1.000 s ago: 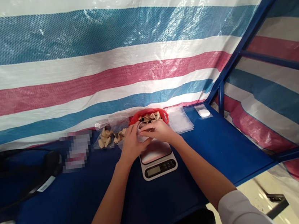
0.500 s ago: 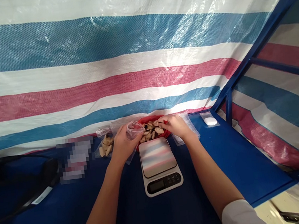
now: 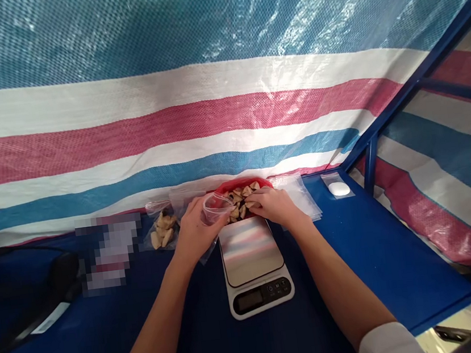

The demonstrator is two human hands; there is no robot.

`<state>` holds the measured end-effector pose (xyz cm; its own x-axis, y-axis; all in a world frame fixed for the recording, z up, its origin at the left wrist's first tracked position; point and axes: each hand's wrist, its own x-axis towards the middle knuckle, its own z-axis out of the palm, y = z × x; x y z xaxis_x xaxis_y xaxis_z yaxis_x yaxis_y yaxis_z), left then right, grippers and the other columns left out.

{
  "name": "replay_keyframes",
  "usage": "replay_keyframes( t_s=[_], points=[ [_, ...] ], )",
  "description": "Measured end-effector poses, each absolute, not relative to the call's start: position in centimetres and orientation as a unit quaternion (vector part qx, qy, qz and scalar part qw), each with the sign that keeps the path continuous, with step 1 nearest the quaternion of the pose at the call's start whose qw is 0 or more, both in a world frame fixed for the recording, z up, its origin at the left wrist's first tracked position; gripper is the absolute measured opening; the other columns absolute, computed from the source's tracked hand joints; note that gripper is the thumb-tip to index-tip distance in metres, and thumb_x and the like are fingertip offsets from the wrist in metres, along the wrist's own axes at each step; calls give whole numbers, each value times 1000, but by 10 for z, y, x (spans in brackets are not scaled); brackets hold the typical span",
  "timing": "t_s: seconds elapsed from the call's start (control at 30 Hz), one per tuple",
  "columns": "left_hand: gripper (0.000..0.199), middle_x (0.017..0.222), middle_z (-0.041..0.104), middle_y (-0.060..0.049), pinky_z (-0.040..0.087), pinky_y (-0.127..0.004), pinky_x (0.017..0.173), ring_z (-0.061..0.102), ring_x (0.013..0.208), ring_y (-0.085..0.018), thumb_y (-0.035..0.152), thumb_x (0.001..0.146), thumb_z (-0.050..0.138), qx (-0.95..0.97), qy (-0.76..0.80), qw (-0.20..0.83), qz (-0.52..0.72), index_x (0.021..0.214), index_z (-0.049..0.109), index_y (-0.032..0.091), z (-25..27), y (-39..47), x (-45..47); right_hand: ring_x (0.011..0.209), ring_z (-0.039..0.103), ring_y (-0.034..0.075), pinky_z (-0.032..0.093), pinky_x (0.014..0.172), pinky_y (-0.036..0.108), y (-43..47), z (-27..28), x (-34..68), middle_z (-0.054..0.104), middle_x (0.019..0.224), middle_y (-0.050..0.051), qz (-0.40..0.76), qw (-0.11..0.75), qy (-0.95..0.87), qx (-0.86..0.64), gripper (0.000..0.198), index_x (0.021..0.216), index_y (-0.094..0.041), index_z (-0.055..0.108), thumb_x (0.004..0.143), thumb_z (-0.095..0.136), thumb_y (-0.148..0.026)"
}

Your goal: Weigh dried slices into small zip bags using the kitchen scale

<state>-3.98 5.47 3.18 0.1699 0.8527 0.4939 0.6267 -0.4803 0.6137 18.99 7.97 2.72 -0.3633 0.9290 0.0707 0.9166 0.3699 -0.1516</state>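
Observation:
A clear plastic cup (image 3: 218, 202) is gripped in my left hand (image 3: 196, 227), its open rim tilted toward me. Beside it, a red bag or bowl (image 3: 264, 182) holds several beige, dark-edged dried pieces (image 3: 238, 196), whose kind I cannot tell. My right hand (image 3: 274, 206) reaches into them from the right, fingers bent and drawn together; what is between its fingertips is hidden. Just in front of the red container stands a white kitchen scale (image 3: 252, 254) with a shiny plate that bears nothing.
Left of my left hand lies a clear bag (image 3: 162, 231) of similar pieces. Flat clear bags (image 3: 300, 194) lie right of the red container, and a small bag with a white object (image 3: 339, 188) sits farther right. Black headphones (image 3: 61, 278) rest at left. Striped sheeting (image 3: 169, 127) rises behind the blue table (image 3: 357, 259).
The camera view has shifted slightly. My right hand has moved lower and closer in over the dried pieces. The cup stays in my left hand, its opening turned more into view.

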Motion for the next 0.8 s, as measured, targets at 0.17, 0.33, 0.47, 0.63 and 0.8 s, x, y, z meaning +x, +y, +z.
replay_keyframes(
  t_s=[0.17,0.33,0.47,0.63,0.8],
  points=[
    [44,114,70,-9,52,-42,97,66,107,-27,46,85,70,756,484,139,419,121,66,20,29,54,-42,116,64,25,54,86,33,80,31,188,70,129,3,60,54,-824,-560,33,122,-33,72,98,50,-34],
    [42,113,70,-8,51,-43,98,66,109,-28,45,85,70,759,479,154,412,119,66,21,28,52,-43,106,69,26,52,91,35,81,33,188,75,117,8,68,59,-826,-556,32,116,-26,75,100,49,-33],
    [42,113,70,-8,52,-41,97,66,108,-28,45,85,70,759,485,160,404,119,66,21,26,52,-43,101,72,27,53,91,36,83,26,191,78,110,8,100,133,-826,-538,26,110,-24,79,98,56,-31],
    [42,116,69,-8,52,-41,97,65,109,-28,45,84,70,768,477,170,392,120,66,23,23,52,-42,99,74,23,57,93,35,86,23,198,79,107,1,240,328,-780,-475,18,102,-27,81,89,68,-29],
    [51,125,67,-10,49,-45,101,62,118,-30,48,83,70,777,478,207,352,127,63,23,26,48,-41,93,75,23,62,86,36,74,43,194,80,101,2,377,427,-718,-400,23,100,-24,81,83,74,-38]
  ],
)
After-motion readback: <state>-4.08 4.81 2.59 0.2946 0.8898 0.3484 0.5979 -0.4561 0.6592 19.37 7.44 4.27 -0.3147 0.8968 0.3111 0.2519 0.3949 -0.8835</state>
